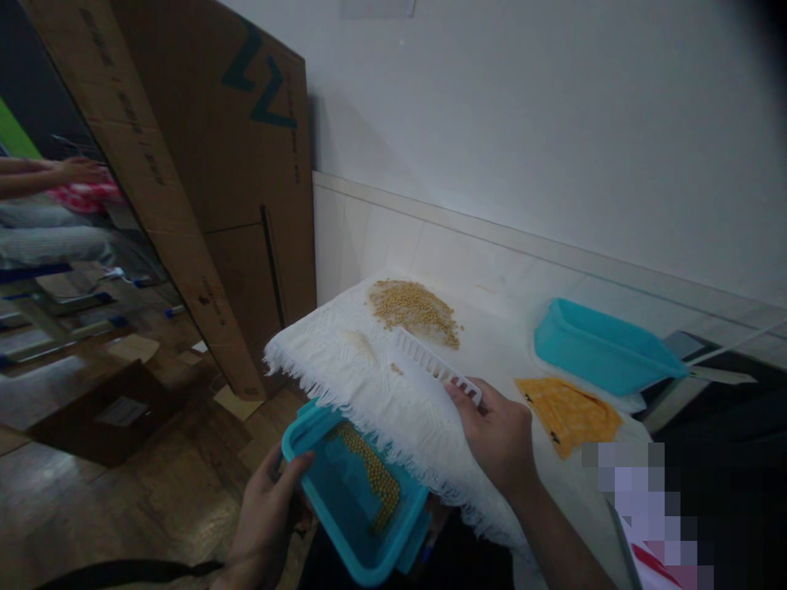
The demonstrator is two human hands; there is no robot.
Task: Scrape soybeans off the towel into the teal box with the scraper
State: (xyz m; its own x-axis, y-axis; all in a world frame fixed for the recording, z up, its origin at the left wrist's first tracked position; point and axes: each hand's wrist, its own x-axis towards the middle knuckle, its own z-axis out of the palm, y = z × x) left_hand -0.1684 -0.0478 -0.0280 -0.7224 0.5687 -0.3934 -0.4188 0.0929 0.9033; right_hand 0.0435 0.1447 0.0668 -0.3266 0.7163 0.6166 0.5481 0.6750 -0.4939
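Observation:
My left hand (274, 500) is closed on the rim of a blue plastic box (335, 537), held tilted just below the table's fringed edge. Yellow beans, like soybeans (384, 483), lie in a band inside it. In my right hand (501, 430) is a white slotted plastic strip (436, 369), gripped at its near end. The strip's far end is low over the white cloth (313, 348); whether it touches cannot be told. Beyond it, a pile of the same beans (415, 307) is spread on the cloth, with a few loose beans close to the strip.
A second blue container (606, 352) stands at the right, near the wall. An orange cloth (571, 414) lies in front of it. A tall cardboard box (239, 164) stands left of the table. Further left, another person's arms (43, 176) show.

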